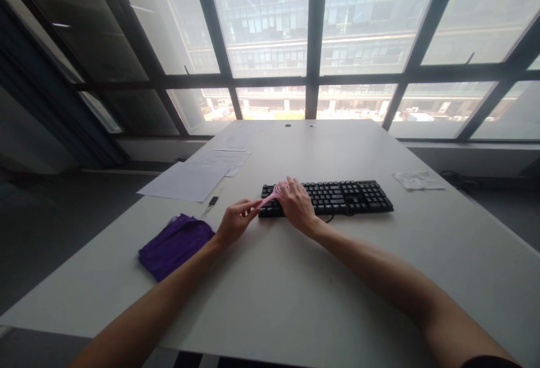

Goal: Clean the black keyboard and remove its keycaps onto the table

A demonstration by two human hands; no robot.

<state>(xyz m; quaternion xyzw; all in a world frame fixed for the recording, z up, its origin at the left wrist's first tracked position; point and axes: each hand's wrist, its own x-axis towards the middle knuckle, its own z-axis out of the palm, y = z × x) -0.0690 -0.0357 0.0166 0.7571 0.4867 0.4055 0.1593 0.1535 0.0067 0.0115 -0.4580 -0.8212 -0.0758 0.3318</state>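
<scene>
A pink brush-like tool with a round, ringed head and a thin handle lies over the left end of a black keyboard. The handle is pinched between the thumb and fingers of my left hand, just left of the keyboard. My right hand rests over the keyboard's left part, its fingers together on the right side of the pink head, partly covering it. Whether those fingers grip the head or only press on it is hard to tell.
A folded purple cloth lies beside my left forearm. Behind it are a small black tag and white papers. A crumpled clear packet sits right of the keyboard on the white table. Windows stand beyond.
</scene>
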